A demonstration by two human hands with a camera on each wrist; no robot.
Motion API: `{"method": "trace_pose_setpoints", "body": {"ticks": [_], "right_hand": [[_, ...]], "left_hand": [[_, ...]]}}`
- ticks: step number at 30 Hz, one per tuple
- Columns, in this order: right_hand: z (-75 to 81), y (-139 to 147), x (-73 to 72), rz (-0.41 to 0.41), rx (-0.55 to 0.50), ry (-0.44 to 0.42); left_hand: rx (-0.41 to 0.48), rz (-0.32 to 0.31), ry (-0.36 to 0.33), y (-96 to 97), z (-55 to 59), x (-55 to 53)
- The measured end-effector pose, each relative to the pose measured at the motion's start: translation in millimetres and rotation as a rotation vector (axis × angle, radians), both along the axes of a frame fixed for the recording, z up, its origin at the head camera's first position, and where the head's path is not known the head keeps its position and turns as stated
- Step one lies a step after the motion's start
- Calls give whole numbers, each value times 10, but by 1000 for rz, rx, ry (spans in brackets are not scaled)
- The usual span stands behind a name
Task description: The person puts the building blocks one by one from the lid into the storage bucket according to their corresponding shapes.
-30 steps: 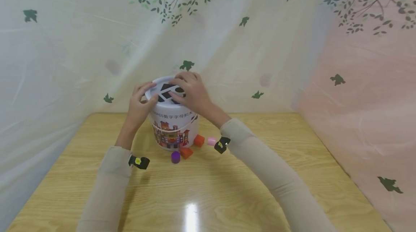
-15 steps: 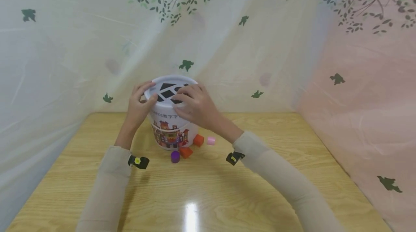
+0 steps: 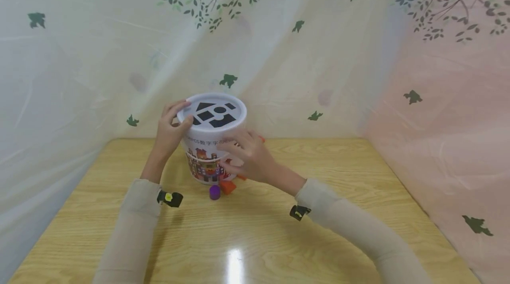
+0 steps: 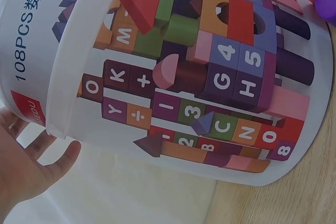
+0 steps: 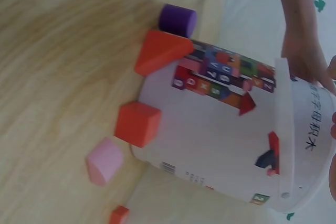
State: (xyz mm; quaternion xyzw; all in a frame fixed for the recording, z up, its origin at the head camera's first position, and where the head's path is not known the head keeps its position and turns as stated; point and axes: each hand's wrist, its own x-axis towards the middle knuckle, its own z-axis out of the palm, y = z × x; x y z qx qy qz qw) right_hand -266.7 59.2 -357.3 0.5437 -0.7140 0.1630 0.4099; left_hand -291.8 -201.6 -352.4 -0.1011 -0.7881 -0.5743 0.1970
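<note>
A white toy-block bucket (image 3: 199,142) stands upright on the table, its lid (image 3: 232,126) on and showing black shape patterns. My left hand (image 3: 171,125) rests at the lid's left rim; in the left wrist view its lower fingers stretch out along the bucket's side. My right hand (image 3: 253,158) hovers before the bucket's right side with loosely bent fingers and nothing visible in them. By the bucket's base lie a purple cylinder (image 3: 214,192), a red-orange triangular block (image 3: 228,186) and a red-orange cube (image 5: 138,124), which my right hand mostly hides in the head view.
A pink block (image 5: 104,161) lies beside the cube, and a small red block (image 5: 119,215) is farther back. The wooden table (image 3: 303,239) meets a patterned curtain (image 3: 303,67) behind the bucket.
My right hand has drawn off the lid, moving down and right past the bucket's front. The whole lid pattern has come into view. My left hand has stayed put.
</note>
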Motion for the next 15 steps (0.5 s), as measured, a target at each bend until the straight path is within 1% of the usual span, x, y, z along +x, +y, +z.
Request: {"method": "trace_pose_setpoints", "body": {"ticks": [6, 15], "right_hand": [[-235, -5, 23, 18, 59, -8], [-529, -42, 22, 48, 199, 2]], "left_hand": [[4, 0, 4, -7, -9, -5], [-3, 0, 8, -7, -22, -16]]}}
